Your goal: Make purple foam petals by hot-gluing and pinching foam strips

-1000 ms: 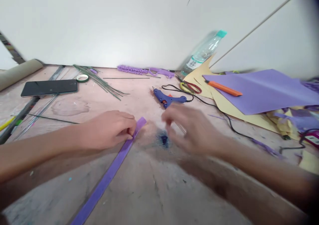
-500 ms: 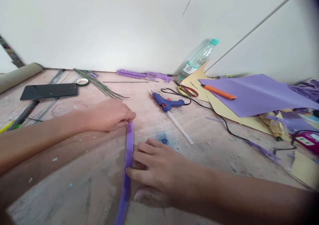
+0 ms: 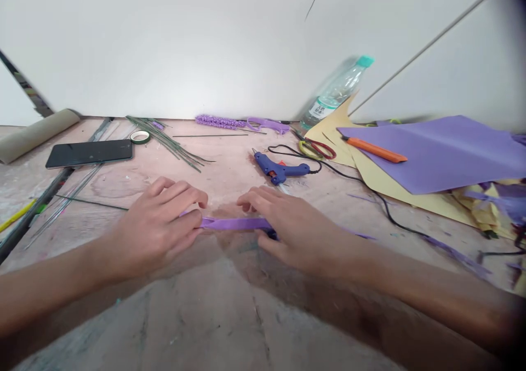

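Observation:
A long purple paper strip [image 3: 232,223] lies sideways on the wooden table between both hands. My left hand [image 3: 160,226] pinches its left part with curled fingers. My right hand [image 3: 287,226] covers and grips the right part, fingers pressed down on it; the strip's far right end [image 3: 361,235] pokes out past my wrist. A blue glue gun [image 3: 277,168] with a black cord rests just behind my right hand.
A black phone [image 3: 90,153], green tape roll [image 3: 139,136] and green wires [image 3: 172,143] lie at the back left. Purple paper sheet [image 3: 439,154], orange cutter [image 3: 376,149], scissors [image 3: 316,149] and a plastic bottle [image 3: 335,94] sit at the right, near the wall.
The strip was turned from pointing towards me to lying crosswise. My right hand moved up from the near table onto the strip's right part; my left hand shifted nearer.

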Action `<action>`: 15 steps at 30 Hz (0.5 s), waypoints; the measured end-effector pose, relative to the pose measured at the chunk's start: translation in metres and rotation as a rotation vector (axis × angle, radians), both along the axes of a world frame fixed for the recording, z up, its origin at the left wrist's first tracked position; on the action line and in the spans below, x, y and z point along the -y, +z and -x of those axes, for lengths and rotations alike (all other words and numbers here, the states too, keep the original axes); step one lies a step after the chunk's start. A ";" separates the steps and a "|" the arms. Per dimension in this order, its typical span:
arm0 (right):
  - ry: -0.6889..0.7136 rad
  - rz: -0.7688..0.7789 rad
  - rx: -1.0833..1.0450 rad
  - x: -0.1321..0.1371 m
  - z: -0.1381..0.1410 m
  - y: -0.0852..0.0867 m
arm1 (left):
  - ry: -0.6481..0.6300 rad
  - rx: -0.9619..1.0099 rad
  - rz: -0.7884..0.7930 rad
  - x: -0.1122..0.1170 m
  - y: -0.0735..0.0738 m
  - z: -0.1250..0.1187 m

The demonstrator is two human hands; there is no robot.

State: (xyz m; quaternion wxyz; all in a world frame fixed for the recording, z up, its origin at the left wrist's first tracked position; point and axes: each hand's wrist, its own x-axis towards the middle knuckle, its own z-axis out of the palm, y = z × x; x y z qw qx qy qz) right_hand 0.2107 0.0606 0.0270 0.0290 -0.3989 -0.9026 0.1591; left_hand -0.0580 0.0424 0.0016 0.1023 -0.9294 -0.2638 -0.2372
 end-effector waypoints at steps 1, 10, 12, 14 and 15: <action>0.004 0.021 -0.029 0.002 0.004 -0.001 | 0.003 0.016 -0.027 0.003 0.000 -0.004; 0.009 0.116 -0.137 0.010 0.019 -0.004 | -0.004 0.102 0.029 0.002 0.006 -0.011; 0.044 0.116 -0.122 0.010 0.018 -0.003 | 0.032 0.115 0.210 -0.002 0.005 -0.012; 0.067 0.110 -0.097 0.011 0.017 -0.002 | 0.037 0.119 0.381 -0.003 0.002 -0.014; 0.070 0.111 -0.088 0.012 0.017 -0.002 | 0.029 0.128 0.451 -0.001 0.000 -0.016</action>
